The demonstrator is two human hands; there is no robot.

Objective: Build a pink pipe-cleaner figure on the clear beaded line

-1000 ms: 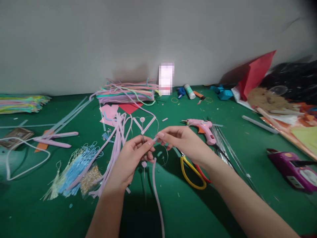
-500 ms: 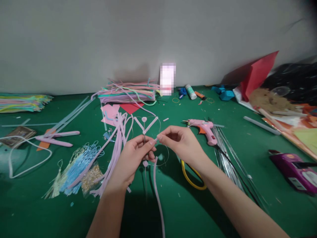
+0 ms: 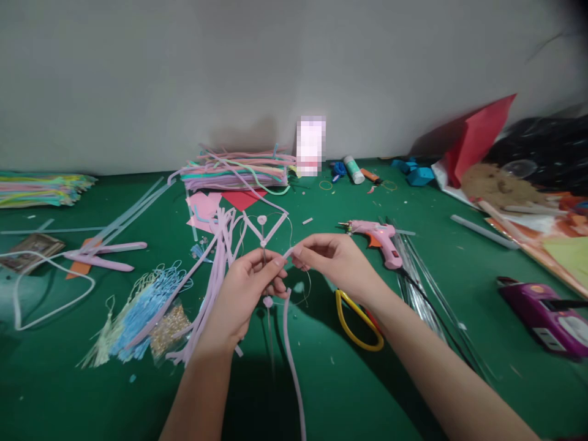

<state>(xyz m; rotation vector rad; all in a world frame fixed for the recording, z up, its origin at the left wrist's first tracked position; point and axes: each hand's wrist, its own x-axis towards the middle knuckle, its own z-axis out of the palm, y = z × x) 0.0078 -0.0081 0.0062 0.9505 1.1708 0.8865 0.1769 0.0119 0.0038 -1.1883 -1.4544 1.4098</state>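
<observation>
My left hand [image 3: 243, 285] is closed around the stem of a thin wire frame [image 3: 269, 334], a ring with a metal stem through it. Lilac pipe cleaner pieces form a V [image 3: 277, 228] at its top, and small lilac knobs [image 3: 261, 219] sit along the stem. Between the fingertips of both hands runs a short, slightly bent pipe cleaner piece [image 3: 289, 252]. My right hand [image 3: 340, 263] pinches its right end; the left thumb and forefinger meet its other end. A long lilac pipe cleaner [image 3: 290, 355] lies just below the hands.
A pink glue gun [image 3: 376, 236] lies right of my hands, beside metal wires [image 3: 425, 288]. Yellow-handled scissors [image 3: 353, 327] rest under my right forearm. Lilac pipe cleaners [image 3: 218, 275], blue tassels [image 3: 142, 315] and a bead bag [image 3: 169, 331] lie left. A lit phone [image 3: 311, 144] leans on the wall.
The frame's top has shifted slightly left. The short pipe cleaner piece now shows longer and more bent between my fingertips. Both hands have stayed nearly in place.
</observation>
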